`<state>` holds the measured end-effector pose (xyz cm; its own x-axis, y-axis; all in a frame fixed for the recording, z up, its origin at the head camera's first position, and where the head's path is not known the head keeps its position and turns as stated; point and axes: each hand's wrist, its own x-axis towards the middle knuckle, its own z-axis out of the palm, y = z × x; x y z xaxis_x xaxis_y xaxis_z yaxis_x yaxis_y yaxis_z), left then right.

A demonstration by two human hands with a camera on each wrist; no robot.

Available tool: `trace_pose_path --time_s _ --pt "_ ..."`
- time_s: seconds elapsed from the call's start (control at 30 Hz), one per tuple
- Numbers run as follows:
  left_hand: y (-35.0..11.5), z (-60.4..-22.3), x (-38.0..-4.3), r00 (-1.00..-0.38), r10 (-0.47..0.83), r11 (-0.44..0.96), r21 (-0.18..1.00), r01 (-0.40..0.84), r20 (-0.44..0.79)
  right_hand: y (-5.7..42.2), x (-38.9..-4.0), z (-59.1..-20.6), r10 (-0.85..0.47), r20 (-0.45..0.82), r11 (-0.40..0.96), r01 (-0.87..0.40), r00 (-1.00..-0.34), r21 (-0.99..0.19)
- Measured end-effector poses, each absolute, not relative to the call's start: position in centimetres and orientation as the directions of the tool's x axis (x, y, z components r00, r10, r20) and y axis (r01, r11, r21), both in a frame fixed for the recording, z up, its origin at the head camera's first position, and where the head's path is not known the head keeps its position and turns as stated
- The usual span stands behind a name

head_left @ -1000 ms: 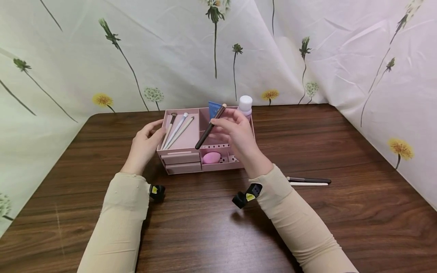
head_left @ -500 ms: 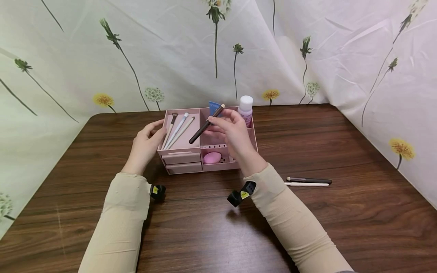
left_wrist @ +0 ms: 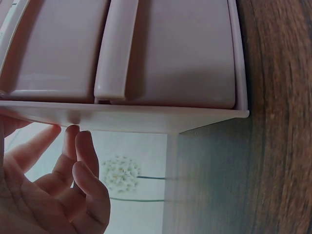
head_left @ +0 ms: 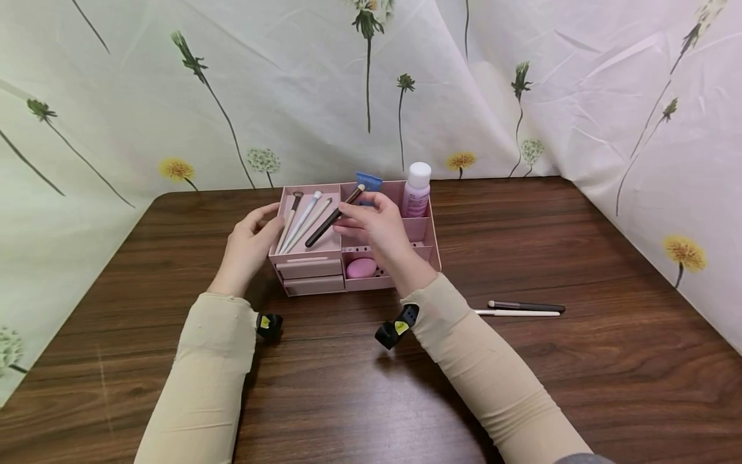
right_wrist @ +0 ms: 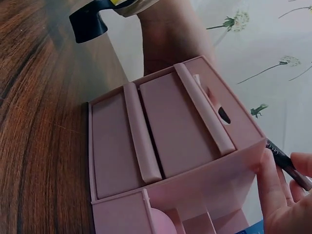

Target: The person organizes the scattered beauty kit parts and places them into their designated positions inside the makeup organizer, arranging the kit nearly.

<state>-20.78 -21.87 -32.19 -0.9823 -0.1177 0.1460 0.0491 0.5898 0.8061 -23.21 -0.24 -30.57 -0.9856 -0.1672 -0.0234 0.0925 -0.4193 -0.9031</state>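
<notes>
In the head view my right hand [head_left: 379, 225] pinches a dark makeup brush [head_left: 324, 227] between thumb and fingers. The brush slants over the top left tray of a pink organizer [head_left: 387, 281], its pale tip up and its handle end over the tray. Three light-handled makeup brushes [head_left: 303, 222] lie in that tray. My left hand [head_left: 246, 248] rests at the organizer's left side. Up close in the left wrist view, its relaxed fingers [left_wrist: 85, 151] touch the outer side wall. The right wrist view shows the dark brush [right_wrist: 282, 161] beside the organizer's top corner.
Behind the right hand, a blue tube [head_left: 369, 182] and a white-capped bottle [head_left: 417, 193] stand in the organizer. A pink sponge [head_left: 361, 268] sits in its front compartment. Two more brushes [head_left: 527, 307] lie on the wooden table [head_left: 580, 386] to the right. A flowered cloth [head_left: 313, 96] hangs behind.
My right hand has moved left with the dark brush, from over the right compartments to over the top left tray. My left hand has stayed at the organizer's side.
</notes>
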Motion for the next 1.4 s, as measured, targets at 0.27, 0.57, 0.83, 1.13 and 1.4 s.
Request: trace_pose_path --time_s 0.27,0.57,0.83,1.13,1.4 --pt "-21.8 -32.2 -20.9 -0.982 -0.11 0.593 0.803 0.061 0.156 -0.5 -23.9 -30.5 -0.221 -0.025 -0.355 0.105 -0.975 -0.929" --pt "-22.0 -32.3 -20.8 -0.981 -0.111 0.596 0.801 0.061 0.157 -0.6 -24.3 -30.3 -0.275 -0.01 -0.203 0.068 -0.961 -0.977" --pt "-22.0 -32.3 -20.8 -0.982 -0.104 0.594 0.802 0.066 0.158 -0.6 -24.3 -29.8 -0.324 -0.032 -0.072 0.058 -0.945 -0.996" --pt "-21.9 -32.2 -20.8 -0.981 -0.111 0.602 0.796 0.061 0.159 -0.2 -24.3 -29.5 -0.341 -0.075 0.001 0.079 -0.937 -0.997" --pt "-21.9 -32.2 -20.7 -0.982 -0.106 0.602 0.796 0.064 0.159 0.1 -24.3 -29.5 -0.342 -0.085 -0.007 0.093 -0.936 -0.996"
